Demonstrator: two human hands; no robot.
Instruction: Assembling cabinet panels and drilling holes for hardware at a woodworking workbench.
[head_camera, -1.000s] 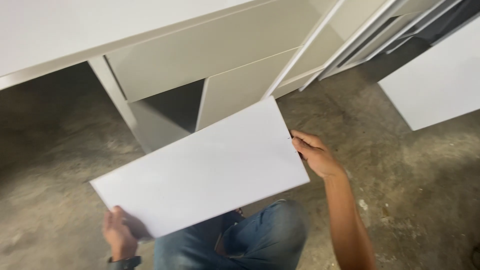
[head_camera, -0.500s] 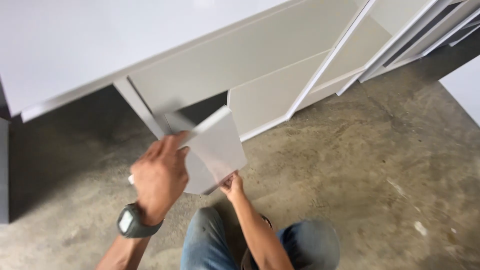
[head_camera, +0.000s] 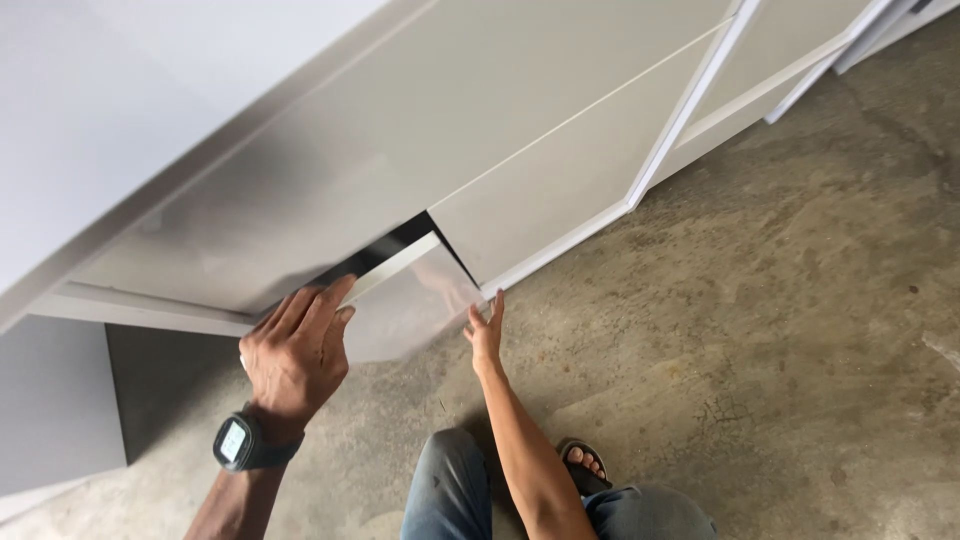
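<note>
Pressing flat against a pale grey panel (head_camera: 410, 305), the left hand (head_camera: 295, 355) has its fingers spread and extended, the fingertips lying along the panel's upper edge just below a dark gap (head_camera: 385, 250). It grips nothing; the palm and fingers simply rest open on the panel's face. A dark watch (head_camera: 238, 442) with a small lit screen sits on that wrist.

The right hand (head_camera: 486, 335) is also open, fingers straight and pointing up, touching the panel at its lower right corner. The two hands are well apart, one at each side of the panel, neither closed around anything.

That panel sits tilted in a low opening of a long white cabinet (head_camera: 520, 130), its top leaning in under the larger front above it and its right edge just beside another closed front (head_camera: 560, 190). A narrow white upright strip (head_camera: 690, 100) divides that front from the next section further right.

Below the arms, the person's knees in blue jeans (head_camera: 450, 495) show at the bottom edge, with a foot in a dark sandal (head_camera: 585, 465) between them. Rough grey concrete floor (head_camera: 780, 330), stained and cracked in places, spreads out to the right. At far left a darker grey side board (head_camera: 55, 400) of the cabinet stands beside a shadowed recess.
</note>
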